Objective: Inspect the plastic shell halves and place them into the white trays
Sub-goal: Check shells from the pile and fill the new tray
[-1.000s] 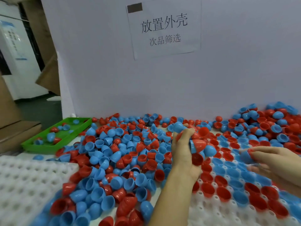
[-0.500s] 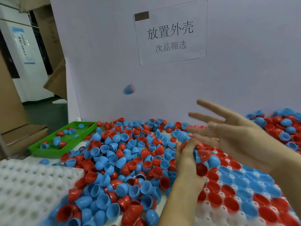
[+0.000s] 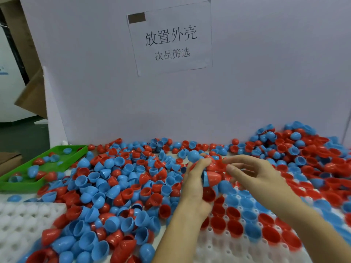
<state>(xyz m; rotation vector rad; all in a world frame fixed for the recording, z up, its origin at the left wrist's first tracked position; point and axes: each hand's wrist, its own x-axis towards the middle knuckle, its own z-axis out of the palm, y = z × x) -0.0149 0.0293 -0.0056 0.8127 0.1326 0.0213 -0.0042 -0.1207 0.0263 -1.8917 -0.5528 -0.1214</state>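
Over the tray (image 3: 224,249) | your left hand (image 3: 195,179) grips shells (image 3: 210,177) | right hand (image 3: 254,173), back from tossing a reject, spread, reaching for next shell

Head view, forward-down, close over table (image 3: 171,223)

A white board wall (image 3: 247,92) carries a paper sign (image 3: 170,37); brown cardboard (image 3: 32,99), perhaps boxes, stands left.

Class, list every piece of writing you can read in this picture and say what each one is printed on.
"放置外壳": large top line on the white paper sign taped to the white partition board.
"次品筛选": smaller line beneath it on the same sign.
Blue print on the white panel at far left: too blurred to read.
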